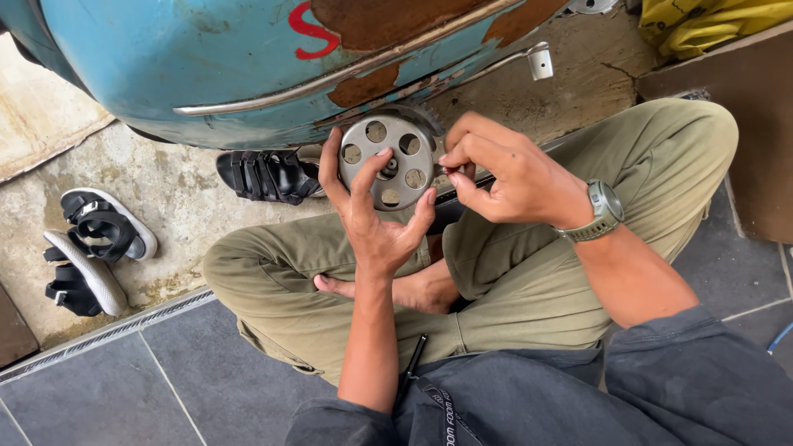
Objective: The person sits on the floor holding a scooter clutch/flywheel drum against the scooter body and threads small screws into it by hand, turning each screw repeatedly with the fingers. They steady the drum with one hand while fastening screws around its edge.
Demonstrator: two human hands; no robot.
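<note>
Above the crossed legs, the left hand [372,219] cups a round metal disc with holes [388,162], its grip spread wide, thumb and fingers curled round the rim and one fingertip on the hub. Just beside it, the right hand [504,177] has its grip pinched tight at the disc's right edge; what it pinches is too small to tell. Behind the disc sits a rusted blue vehicle body [231,66]. Sandals [95,248] lie well apart on the concrete floor [178,194].
</note>
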